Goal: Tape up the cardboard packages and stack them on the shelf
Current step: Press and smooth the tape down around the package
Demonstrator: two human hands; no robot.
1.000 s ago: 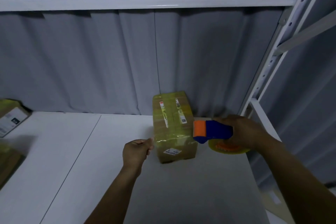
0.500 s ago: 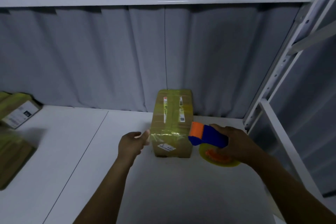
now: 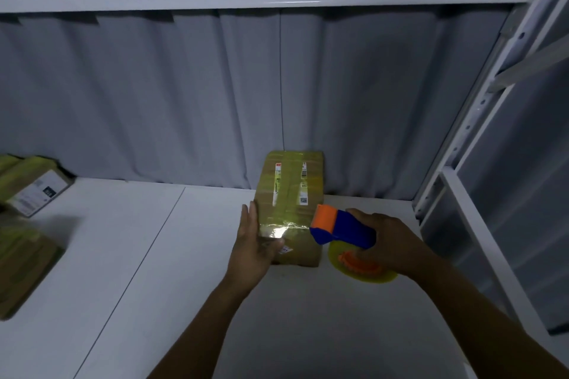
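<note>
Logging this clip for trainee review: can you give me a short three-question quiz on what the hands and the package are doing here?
1. True or false: the left hand lies with straight fingers against the side of the taped package.
2. The right hand grips: A a knife, B a tape dispenser, C a marker.
3. Fill in: the other packages lie on the ___ side of the shelf.
Key: 1 true; 2 B; 3 left.
</note>
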